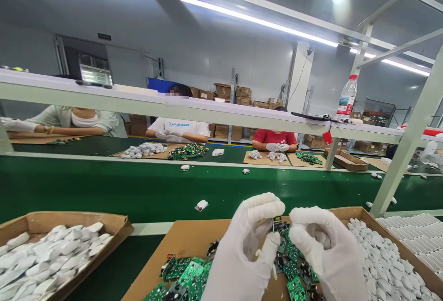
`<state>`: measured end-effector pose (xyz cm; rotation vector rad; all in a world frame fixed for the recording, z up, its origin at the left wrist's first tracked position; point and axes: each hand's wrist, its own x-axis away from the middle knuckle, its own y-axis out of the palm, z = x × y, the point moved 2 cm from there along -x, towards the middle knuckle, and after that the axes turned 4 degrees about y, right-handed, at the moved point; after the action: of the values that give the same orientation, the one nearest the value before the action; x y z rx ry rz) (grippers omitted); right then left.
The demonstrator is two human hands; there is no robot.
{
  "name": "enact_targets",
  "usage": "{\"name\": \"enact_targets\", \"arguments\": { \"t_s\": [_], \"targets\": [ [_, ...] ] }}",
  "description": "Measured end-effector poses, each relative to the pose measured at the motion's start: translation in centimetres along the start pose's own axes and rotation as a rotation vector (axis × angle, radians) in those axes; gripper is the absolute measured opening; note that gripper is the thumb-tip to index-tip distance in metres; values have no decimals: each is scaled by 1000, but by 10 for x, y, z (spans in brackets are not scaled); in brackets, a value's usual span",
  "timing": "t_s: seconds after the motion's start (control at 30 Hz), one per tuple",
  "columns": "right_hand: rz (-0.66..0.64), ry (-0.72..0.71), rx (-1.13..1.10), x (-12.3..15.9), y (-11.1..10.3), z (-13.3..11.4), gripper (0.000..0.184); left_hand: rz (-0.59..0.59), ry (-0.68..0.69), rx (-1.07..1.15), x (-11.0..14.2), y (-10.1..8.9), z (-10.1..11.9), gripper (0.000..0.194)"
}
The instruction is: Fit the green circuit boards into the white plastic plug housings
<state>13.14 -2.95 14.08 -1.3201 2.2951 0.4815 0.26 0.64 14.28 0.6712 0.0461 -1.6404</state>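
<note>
Our left hand (pixel 247 245), in a white knitted glove, pinches between thumb and fingertips what looks like a small circuit board (pixel 274 225) seen edge-on, held up above a flat brown cardboard sheet (pixel 194 232). Our right hand (pixel 332 245), gloved to match, is curled just beside it, thumb and forefinger drawn close; we cannot tell whether anything sits inside the curl.

We judge the work well short of finished. Bare green circuit boards lie loose on the sheet in two heaps: a left heap (pixel 187 273) partly hidden by our left forearm, and a right heap (pixel 294 264) below and between our hands. Several white pieces sit well apart on the smooth dark-green belt (pixel 104 190), the nearest a rounded white piece (pixel 201 205); whether these are complete, we cannot tell.

To our left, a shallow brown cardboard box (pixel 126 225) holds curved white shells (pixel 51 259), matte and plastic-looking, piled every which way. To our right, a second cardboard box (pixel 360 213) holds smaller rounded white pieces (pixel 387 264), pebble-like in their mass, with ribbed white rows (pixel 415 236) lined up beyond it. Our boards look flat and glossy, studded with blocky dark parts, hard against the soft creases of our gloves
</note>
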Motion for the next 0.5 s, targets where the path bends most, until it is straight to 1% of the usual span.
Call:
{"name": "enact_targets", "arguments": {
  "t_s": [0.07, 0.13, 0.17, 0.23, 0.33, 0.4, 0.5],
  "targets": [
    [-84, -83, -24, -2, 4, 1, 16, -11, 43, 53, 1, 2, -1, 11],
    [-158, -167, -32, -2, 6, 0, 19, -23, 68, 122, 1, 2, -1, 12],
    [-166, -195, -27, -1, 7, -1, 22, -27, 72, 154, 1, 2, -1, 14],
    [-133, -208, 6, 2, 8, -2, 24, -36, 74, 188, 1, 0, 0, 15],
    [-55, -171, 25, 8, 9, -2, 20, -35, 74, 162, 2, -2, 6, 15],
    [-23, -104, -66, 11, 12, -1, 23, -40, 62, 140, 4, -4, 11, 17],
    [36, 35, -204, 16, 15, 2, 28, -70, 35, 130, 6, -7, 16, 22]
  ]
}}
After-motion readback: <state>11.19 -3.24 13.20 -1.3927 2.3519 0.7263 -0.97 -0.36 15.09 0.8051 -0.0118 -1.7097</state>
